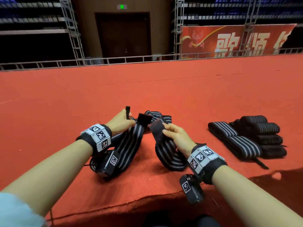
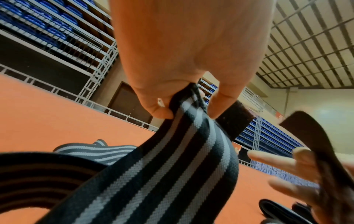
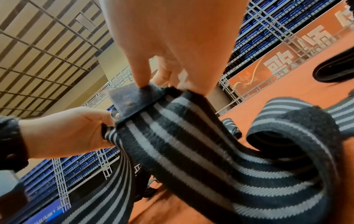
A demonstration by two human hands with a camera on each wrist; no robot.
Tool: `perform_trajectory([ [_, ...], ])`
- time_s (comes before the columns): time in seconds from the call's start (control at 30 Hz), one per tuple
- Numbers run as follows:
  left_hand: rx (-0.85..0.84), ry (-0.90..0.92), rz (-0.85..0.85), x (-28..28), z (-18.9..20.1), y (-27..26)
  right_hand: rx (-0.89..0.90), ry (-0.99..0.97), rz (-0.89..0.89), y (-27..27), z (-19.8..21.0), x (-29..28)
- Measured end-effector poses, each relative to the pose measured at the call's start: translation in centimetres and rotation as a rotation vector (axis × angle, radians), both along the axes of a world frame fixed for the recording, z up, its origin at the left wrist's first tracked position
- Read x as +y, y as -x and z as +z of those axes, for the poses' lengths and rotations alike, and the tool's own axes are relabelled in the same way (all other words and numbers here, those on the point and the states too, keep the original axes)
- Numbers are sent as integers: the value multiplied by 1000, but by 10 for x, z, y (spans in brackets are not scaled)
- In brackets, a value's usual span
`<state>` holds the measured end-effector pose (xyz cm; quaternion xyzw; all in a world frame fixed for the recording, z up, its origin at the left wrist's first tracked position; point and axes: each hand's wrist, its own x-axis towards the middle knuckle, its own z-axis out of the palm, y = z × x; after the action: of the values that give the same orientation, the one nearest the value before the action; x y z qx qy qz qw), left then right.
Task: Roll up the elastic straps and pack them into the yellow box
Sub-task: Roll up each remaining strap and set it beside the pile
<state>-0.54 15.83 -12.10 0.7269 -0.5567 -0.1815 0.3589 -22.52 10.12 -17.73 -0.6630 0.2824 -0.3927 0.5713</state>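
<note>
A long black elastic strap with grey stripes [image 1: 129, 145] lies in loose loops on the red cloth in front of me. My left hand [image 1: 122, 121] pinches one end of it near a dark fastener patch [image 1: 144, 119]; the wrist view shows thumb and finger gripping the striped strap [image 2: 184, 136]. My right hand [image 1: 176, 135] pinches the other end by its fuzzy dark tab [image 1: 158, 130], the same tab [image 3: 132, 100] seen in the right wrist view. The strap [image 3: 201, 159] hangs from both hands. No yellow box is in view.
Several rolled or folded straps [image 1: 252, 138] are stacked on the red-covered table [image 1: 147, 89] to the right. The table's front edge [image 1: 131, 200] runs just under my forearms. A metal railing [image 1: 114, 60] and a red banner [image 1: 229, 41] stand beyond.
</note>
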Motion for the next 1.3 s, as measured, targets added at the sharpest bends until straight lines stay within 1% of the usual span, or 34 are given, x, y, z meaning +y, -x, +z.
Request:
perform_trajectory([
  [0.13,-13,-25,-104,7,3,12,-137,-162,87,-16,12,8],
  [0.23,-5,-31,-151,12,-1,17,-235,-272,77,-32,20,11],
  [0.3,19,23,-120,15,-1,11,-257,-284,-9,-37,21,7],
  [0.37,127,137,-63,22,4,1,-263,-284,-131,-33,19,-1],
  [0.43,240,245,8,30,13,-12,-309,-340,-235,-18,14,-12],
  [0.5,295,282,55,38,20,-27,-387,-419,-297,-3,9,-22],
  [0.53,289,262,61,42,21,-34,-426,-446,-303,3,8,-25],
  [0.6,184,106,63,48,18,-44,-497,-466,-274,8,10,-28],
  [0.7,-128,-231,68,46,0,-56,-579,-437,-217,8,23,-22],
  [0.77,-328,-436,73,43,-12,-56,-579,-412,-209,5,30,-18],
  [0.8,-392,-498,75,43,-16,-55,-565,-397,-209,3,31,-17],
  [0.87,-441,-524,105,40,-22,-51,-528,-380,-214,3,30,-17],
  [0.97,-516,-421,142,34,-25,-42,-478,-366,-196,7,25,-17],
  [1.0,-567,-421,135,31,-28,-37,-466,-357,-178,9,24,-16],
  [1.1,-734,-532,109,23,-47,-30,-440,-328,-142,16,26,-14],
  [1.2,-917,-584,181,14,-67,-24,-417,-320,-111,23,24,-18],
  [1.23,-966,-558,204,10,-71,-20,-387,-310,-100,25,23,-18],
  [1.27,-979,-511,199,5,-75,-16,-350,-303,-91,27,21,-19],
  [1.3,-957,-451,170,-2,-78,-12,-318,-299,-86,29,19,-18],
])
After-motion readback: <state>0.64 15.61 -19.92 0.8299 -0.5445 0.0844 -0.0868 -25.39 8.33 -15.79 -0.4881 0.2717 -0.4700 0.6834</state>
